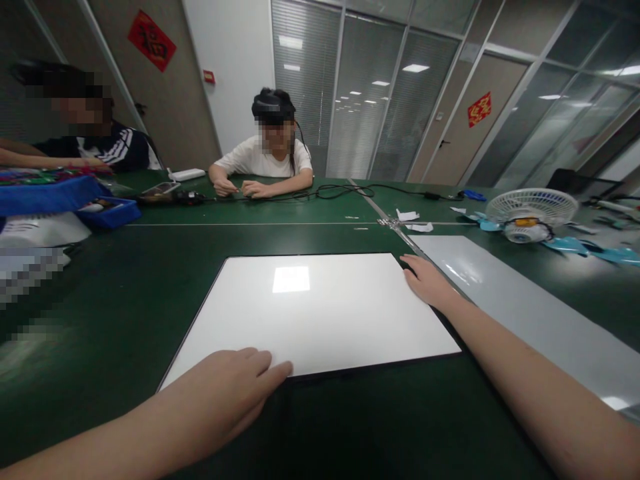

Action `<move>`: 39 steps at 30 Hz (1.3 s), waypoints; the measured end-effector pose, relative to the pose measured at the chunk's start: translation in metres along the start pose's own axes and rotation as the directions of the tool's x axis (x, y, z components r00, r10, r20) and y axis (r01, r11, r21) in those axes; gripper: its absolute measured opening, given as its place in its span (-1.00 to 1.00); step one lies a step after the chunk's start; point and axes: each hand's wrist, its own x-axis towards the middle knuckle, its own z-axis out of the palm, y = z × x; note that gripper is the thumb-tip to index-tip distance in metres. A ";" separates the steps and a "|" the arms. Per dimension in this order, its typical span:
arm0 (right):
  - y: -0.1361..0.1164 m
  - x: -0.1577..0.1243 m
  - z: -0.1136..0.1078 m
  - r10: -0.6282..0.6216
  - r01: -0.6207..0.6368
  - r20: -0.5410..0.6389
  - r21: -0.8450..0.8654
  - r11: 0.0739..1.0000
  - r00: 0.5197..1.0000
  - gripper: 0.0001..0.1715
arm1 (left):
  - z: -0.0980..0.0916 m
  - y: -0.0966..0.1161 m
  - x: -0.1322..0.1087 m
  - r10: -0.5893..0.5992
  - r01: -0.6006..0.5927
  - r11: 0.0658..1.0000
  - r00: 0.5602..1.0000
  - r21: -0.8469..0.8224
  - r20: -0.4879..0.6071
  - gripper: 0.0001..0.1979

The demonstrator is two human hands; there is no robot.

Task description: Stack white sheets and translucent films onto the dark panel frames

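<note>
A white panel with a thin dark frame, which looks like a small whiteboard [330,313], lies in front of me on the green table, with a square ceiling light mirrored in its glossy face. At its near left edge is my left hand [230,383], closed over the border with the fingers on the white face; the thumb is mostly hidden. My right hand [427,280] holds the right edge close to the far corner, fingers bent around the border. Part of its grip is out of sight.
To the right lies a longer glossy white sheet [520,293]. Beyond it are a fan grille [533,207] and light-blue blades [565,247]. Paper scraps [420,227] and black cables [330,192] lie further back. Blue trays [113,212] stand left; two people sit across and left.
</note>
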 end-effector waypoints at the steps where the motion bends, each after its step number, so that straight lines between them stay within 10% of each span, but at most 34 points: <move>1: 0.001 0.000 0.001 0.005 -0.005 -0.010 -0.024 1.000 1.000 -0.48 | -0.002 0.003 0.000 -0.035 0.035 0.999 0.999 0.012 0.035 -0.52; 11: 0.000 -0.002 -0.001 -0.025 0.026 0.039 -0.030 0.999 0.999 -0.46 | -0.009 0.008 -0.001 -0.100 0.110 0.989 0.990 -0.102 0.095 -0.75; 15: -0.001 -0.002 -0.002 -0.012 0.013 0.044 -0.012 1.000 0.999 -0.47 | 0.003 -0.043 0.005 -0.173 0.143 0.962 0.979 -0.233 -0.112 -0.72; 18: 0.000 -0.002 -0.002 0.010 -0.010 0.051 0.013 1.000 0.999 -0.47 | 0.024 -0.104 0.008 -0.416 0.396 0.909 0.850 -0.130 -0.324 -0.49; 22: -0.001 -0.002 -0.003 0.039 -0.041 0.064 0.034 0.999 0.997 -0.48 | 0.051 -0.155 0.008 -0.612 0.586 0.789 0.775 -0.185 -0.156 -0.23; 39: -0.011 -0.005 -0.010 -0.013 0.011 0.109 0.012 1.000 0.994 -0.38 | 0.056 -0.144 0.009 -0.622 0.608 0.777 0.782 -0.163 -0.050 -0.29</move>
